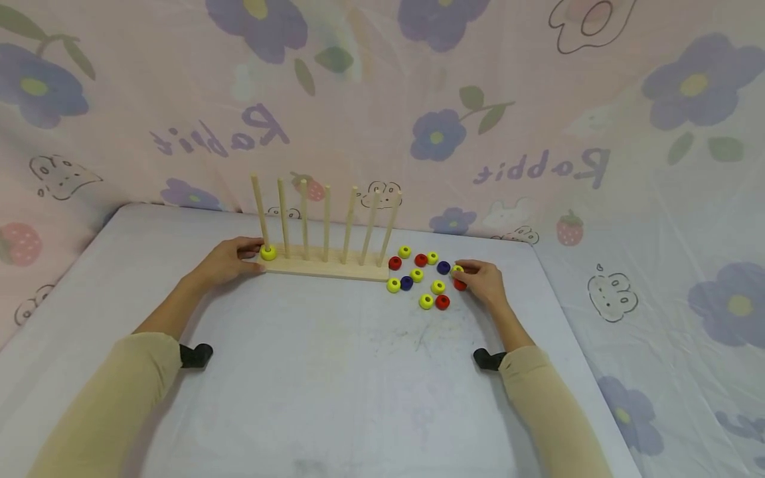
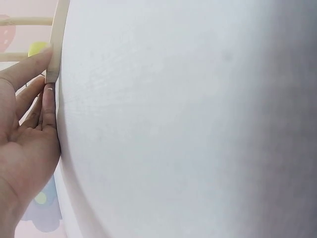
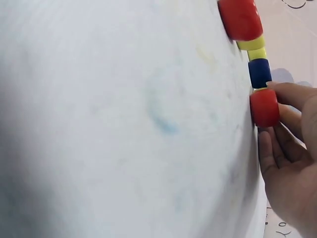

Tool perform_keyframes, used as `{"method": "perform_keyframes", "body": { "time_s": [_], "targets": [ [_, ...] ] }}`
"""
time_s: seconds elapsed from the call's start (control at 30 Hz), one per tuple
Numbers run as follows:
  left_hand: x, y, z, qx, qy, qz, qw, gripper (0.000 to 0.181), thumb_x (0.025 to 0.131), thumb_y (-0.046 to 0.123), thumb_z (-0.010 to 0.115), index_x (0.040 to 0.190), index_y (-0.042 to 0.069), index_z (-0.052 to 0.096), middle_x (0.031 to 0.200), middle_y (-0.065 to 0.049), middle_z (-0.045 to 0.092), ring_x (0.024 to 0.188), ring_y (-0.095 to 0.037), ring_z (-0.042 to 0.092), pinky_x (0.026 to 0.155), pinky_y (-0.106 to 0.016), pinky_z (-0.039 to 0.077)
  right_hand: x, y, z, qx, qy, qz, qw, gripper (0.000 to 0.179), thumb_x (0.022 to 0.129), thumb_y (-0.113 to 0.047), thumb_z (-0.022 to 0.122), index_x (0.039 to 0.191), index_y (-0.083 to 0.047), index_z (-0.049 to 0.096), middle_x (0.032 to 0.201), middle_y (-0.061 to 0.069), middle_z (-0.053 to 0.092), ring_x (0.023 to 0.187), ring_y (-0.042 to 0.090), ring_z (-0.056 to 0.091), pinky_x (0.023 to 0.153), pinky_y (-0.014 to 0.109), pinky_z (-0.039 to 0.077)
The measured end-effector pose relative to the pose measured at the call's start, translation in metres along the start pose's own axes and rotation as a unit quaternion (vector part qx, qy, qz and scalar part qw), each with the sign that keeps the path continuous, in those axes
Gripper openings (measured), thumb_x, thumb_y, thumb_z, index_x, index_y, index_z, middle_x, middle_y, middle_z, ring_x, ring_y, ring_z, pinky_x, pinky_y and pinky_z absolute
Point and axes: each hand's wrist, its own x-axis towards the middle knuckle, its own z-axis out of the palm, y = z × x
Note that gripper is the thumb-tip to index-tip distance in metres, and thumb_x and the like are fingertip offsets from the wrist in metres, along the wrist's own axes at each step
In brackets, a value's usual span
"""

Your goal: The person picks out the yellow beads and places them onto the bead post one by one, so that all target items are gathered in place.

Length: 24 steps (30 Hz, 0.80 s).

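A wooden peg rack has a flat base and a row of upright pegs. One yellow bead is threaded at the bottom of the leftmost peg. My left hand grips the left end of the base, the thumb lying along its edge. Over on the right, my right hand pinches a yellow bead at its fingertips. Just in front of that bead sits a red bead, which hides most of the yellow one in the right wrist view. A dark blue bead lies to the left of the fingertips.
Several loose yellow, red and dark blue beads, among them a red one, lie between the rack's right end and my right hand. White cloth covers the table. Behind it hangs a patterned curtain.
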Motion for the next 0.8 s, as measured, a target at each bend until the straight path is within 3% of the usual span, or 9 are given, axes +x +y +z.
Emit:
{"method": "perform_keyframes", "body": {
  "time_s": [0.4, 0.63, 0.8],
  "targets": [
    [-0.0019, -0.0013, 0.0042, 0.000, 0.000, 0.009, 1.0000, 0.075, 0.089, 0.011, 0.075, 0.150, -0.005, 0.035, 0.150, -0.027, 0.041, 0.134, -0.041, 0.042, 0.114, -0.051, 0.035, -0.0047, 0.0016, 0.0038, 0.021, 0.022, -0.014, 0.9994, 0.035, 0.090, -0.027, 0.075, 0.120, -0.010, 0.072, 0.116, 0.013, 0.070, 0.105, 0.026, 0.061, 0.095, 0.040, 0.051],
    [-0.0003, -0.0006, 0.0030, 0.004, 0.007, 0.007, 0.9999, 0.075, 0.087, 0.010, 0.076, 0.150, -0.004, 0.036, 0.150, -0.025, 0.042, 0.134, -0.040, 0.044, 0.114, -0.049, 0.037, -0.0043, -0.0013, -0.0003, 0.042, 0.062, -0.070, 0.9947, 0.031, 0.090, -0.028, 0.075, 0.117, -0.013, 0.074, 0.114, 0.007, 0.072, 0.103, 0.023, 0.067, 0.080, 0.024, 0.056],
    [-0.0015, 0.0009, 0.0009, 0.005, 0.003, 0.006, 1.0000, 0.076, 0.088, 0.011, 0.076, 0.150, -0.004, 0.035, 0.150, -0.026, 0.041, 0.134, -0.040, 0.044, 0.114, -0.049, 0.036, -0.0038, -0.0059, -0.0023, 0.061, 0.058, -0.086, 0.9927, 0.035, 0.090, -0.030, 0.075, 0.120, -0.013, 0.073, 0.115, 0.006, 0.072, 0.104, 0.021, 0.066, 0.085, 0.022, 0.056]
  ]
}}
